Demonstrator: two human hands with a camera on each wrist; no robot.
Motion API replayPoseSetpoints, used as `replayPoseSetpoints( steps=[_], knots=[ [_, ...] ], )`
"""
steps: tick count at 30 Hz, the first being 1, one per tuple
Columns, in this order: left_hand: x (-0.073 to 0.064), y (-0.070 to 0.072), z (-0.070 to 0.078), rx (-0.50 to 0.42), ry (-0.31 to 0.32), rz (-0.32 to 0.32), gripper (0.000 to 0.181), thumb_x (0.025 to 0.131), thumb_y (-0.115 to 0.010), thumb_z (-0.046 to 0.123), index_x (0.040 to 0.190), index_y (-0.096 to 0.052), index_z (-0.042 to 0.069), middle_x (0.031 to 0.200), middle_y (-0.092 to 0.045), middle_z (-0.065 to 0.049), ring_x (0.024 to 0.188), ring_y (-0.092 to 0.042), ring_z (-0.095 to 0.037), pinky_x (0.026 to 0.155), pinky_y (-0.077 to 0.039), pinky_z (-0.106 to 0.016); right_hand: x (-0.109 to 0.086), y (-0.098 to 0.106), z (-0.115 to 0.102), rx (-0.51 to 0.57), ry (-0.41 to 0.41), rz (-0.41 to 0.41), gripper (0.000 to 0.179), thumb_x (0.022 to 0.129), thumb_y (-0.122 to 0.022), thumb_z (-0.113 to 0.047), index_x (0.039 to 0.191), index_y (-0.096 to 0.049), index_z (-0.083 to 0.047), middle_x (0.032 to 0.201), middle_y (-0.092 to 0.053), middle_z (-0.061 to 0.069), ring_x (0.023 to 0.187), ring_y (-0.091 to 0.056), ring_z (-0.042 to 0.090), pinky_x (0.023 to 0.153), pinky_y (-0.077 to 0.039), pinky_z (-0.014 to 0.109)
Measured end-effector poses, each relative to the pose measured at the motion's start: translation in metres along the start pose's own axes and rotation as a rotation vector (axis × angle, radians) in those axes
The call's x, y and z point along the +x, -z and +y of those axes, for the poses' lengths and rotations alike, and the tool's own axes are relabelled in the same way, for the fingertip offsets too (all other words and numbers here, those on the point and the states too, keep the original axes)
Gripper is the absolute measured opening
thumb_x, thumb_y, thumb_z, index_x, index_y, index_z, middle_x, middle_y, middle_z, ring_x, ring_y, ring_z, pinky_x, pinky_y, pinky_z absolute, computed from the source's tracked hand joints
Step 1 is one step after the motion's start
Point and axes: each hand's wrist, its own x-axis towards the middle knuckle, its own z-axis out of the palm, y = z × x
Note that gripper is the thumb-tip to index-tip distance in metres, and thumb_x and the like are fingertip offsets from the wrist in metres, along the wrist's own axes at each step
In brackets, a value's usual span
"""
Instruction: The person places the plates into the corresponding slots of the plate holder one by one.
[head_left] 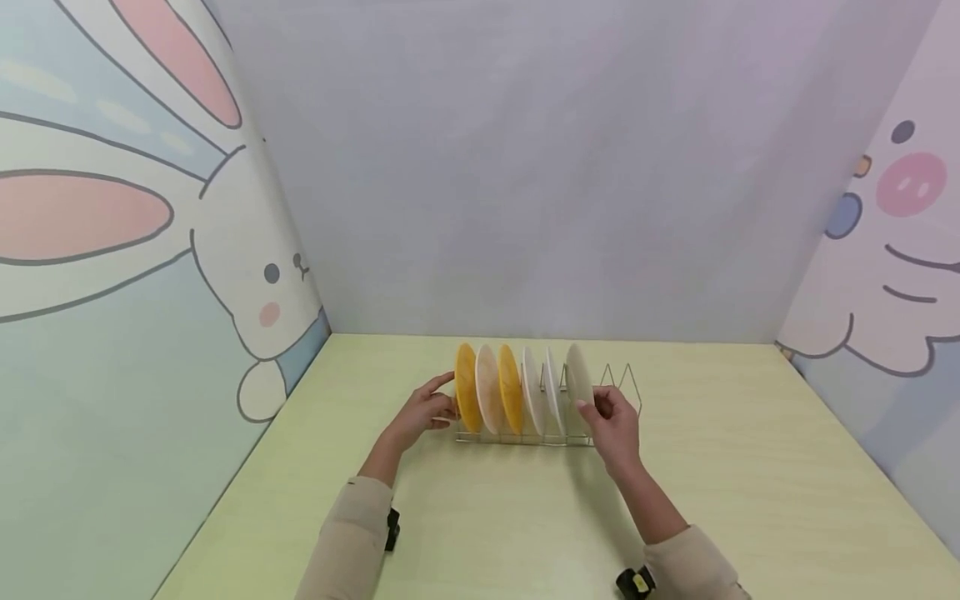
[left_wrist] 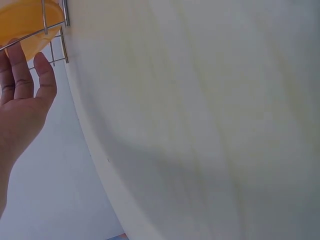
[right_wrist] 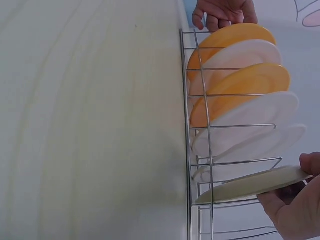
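A metal wire dish rack (head_left: 495, 442) holds a row of upright plates. At its right part, my right hand (head_left: 617, 427) pinches the near edge of a pale green plate (head_left: 577, 373) between thumb and fingers. In the right wrist view the lower edge of this plate sits between the rack's wires, with the plate slightly tilted. My left hand (head_left: 422, 417) is at the rack's left end, fingers loosely extended, fingertips right at the end wires and the outermost yellow plate (head_left: 467, 387).
Between the hands stand a pale pink plate (head_left: 488, 390), another yellow plate (head_left: 511, 390) and two white plates (right_wrist: 257, 112). Wire dividers (head_left: 619, 377) continue right of the green plate. The rack stands on a light wood-look table (head_left: 480, 517); a grey wall (head_left: 525, 167) rises behind.
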Motion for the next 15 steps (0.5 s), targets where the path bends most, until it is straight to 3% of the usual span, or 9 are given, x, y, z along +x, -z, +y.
replayPoseSetpoints(
  steps=[5,9,12,15],
  knots=[
    [0.003,0.001,0.004,-0.003,0.001,-0.012,0.058,0.088,-0.052,0.009,0.143,-0.035,0.016,0.092,-0.064,-0.009,0.088,-0.061,-0.030,0.077,-0.049,-0.043,0.003,0.001,0.000,-0.104,0.029,-0.106,0.025,0.091,-0.058,-0.004,0.115,-0.057,0.004,0.114,-0.059,0.023,0.103,-0.058,0.028,0.078,-0.048,0.027],
    [0.000,-0.002,0.011,-0.013,-0.013,-0.014,0.057,0.090,-0.051,0.007,0.144,-0.034,0.012,0.092,-0.064,-0.008,0.091,-0.060,-0.034,0.080,-0.047,-0.048,0.003,0.003,-0.002,-0.115,0.047,-0.116,0.027,0.090,-0.058,-0.003,0.116,-0.057,0.004,0.114,-0.058,0.024,0.104,-0.057,0.031,0.080,-0.048,0.029],
    [-0.011,-0.008,0.022,0.007,-0.030,0.017,0.054,0.089,-0.052,0.006,0.141,-0.037,0.006,0.092,-0.065,-0.009,0.092,-0.060,-0.037,0.082,-0.046,-0.051,-0.003,0.009,-0.004,-0.179,0.070,-0.116,0.030,0.090,-0.059,-0.004,0.119,-0.057,0.002,0.112,-0.060,0.021,0.102,-0.058,0.030,0.077,-0.049,0.027],
    [-0.028,-0.018,0.034,0.052,-0.045,0.088,0.048,0.090,-0.053,0.005,0.137,-0.043,0.001,0.097,-0.064,-0.013,0.094,-0.060,-0.036,0.082,-0.045,-0.052,-0.011,0.021,-0.009,-0.264,0.140,-0.102,0.031,0.090,-0.059,-0.004,0.120,-0.057,0.000,0.110,-0.062,0.019,0.099,-0.060,0.031,0.075,-0.050,0.029]
  ],
)
